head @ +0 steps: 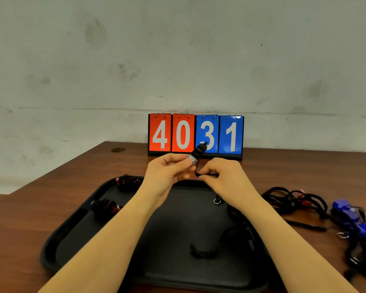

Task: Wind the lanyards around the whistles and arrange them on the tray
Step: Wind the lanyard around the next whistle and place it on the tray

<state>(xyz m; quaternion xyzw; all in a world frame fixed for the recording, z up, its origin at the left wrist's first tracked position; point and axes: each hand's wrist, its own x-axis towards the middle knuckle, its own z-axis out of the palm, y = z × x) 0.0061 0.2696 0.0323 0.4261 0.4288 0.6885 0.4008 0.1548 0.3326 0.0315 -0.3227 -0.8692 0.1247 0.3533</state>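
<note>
Head view
Hands: two, raised together over the tray's far edge.
Left hand (167, 170): fingers pinch the whistle (197, 154), black with a silver band, tilted up toward the scoreboard.
Right hand (222, 172): fingers curled round the black lanyard (205, 175) just below the whistle.
Tray (57, 246): one, black, at the table's near edge.
Wound whistles: two, red with black cord, one at the tray's far left corner (128, 181), one by its left edge (106, 207).
Loose cord (203, 251): black, lying on the tray's right half with a metal ring (217, 201).
Pile (304, 203): tangled whistles and lanyards, right of the tray; count unclear; some blue (351, 214).
Scoreboard (195, 135): one, four cards, reads 4031, at the table's far edge.
</note>
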